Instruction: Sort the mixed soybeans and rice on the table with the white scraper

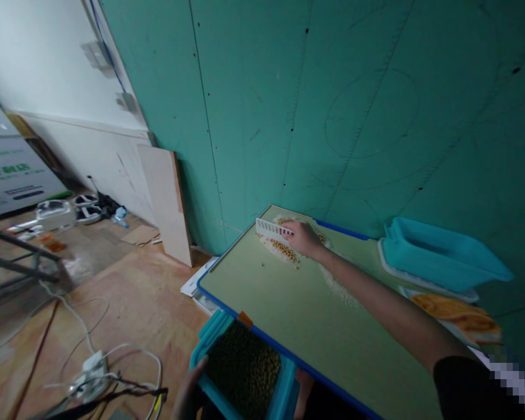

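Observation:
My right hand [301, 238] reaches across the green table [324, 338] to its far corner and grips a white comb-like slotted scraper [271, 230]. The scraper stands on edge in a pile of yellow beans [286, 251] mixed with white grains. A trail of white grains [339, 287] runs along under my forearm. My left hand [188, 385] is low at the table's near edge, its fingers on the rim of a teal tub [284, 396] filled with dark green beans [242, 370].
A teal tray [441, 256] lies tilted at the right by the green wall, with a white tray of orange-yellow material [459, 318] in front of it. Cables and a power strip [90, 373] lie on the wooden floor at left; a board [168, 204] leans against the wall.

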Demonstrator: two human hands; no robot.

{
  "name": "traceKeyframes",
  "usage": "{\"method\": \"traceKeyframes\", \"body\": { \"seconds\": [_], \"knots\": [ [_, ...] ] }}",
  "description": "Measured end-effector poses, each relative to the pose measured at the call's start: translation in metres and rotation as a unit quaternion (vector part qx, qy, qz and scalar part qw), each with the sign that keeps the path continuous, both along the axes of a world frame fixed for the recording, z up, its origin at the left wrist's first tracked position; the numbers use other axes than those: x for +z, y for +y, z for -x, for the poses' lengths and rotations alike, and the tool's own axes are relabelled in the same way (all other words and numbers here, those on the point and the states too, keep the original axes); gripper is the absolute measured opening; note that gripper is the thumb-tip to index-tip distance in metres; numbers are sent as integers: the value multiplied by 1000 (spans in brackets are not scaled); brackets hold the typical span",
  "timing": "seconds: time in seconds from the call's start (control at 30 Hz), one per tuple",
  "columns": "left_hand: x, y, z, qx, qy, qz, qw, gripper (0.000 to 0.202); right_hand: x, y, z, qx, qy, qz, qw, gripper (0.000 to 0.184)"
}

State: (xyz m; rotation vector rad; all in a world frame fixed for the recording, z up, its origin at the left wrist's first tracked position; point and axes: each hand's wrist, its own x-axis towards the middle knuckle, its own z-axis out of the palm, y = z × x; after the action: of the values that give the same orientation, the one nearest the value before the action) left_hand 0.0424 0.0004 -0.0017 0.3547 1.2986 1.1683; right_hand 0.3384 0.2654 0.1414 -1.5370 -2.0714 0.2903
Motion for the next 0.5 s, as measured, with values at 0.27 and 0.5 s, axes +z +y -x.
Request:
{"method": "traceKeyframes", "body": {
  "seconds": [0.27,0.5],
  "knots": [
    [-24,5,4,-12,-10,19,1000,51,31,37,7,34,40,-25,998,25],
    [-69,20,15,44,-25,66,997,46,41,94,13,148,184,151,960,14]
  ]
}}
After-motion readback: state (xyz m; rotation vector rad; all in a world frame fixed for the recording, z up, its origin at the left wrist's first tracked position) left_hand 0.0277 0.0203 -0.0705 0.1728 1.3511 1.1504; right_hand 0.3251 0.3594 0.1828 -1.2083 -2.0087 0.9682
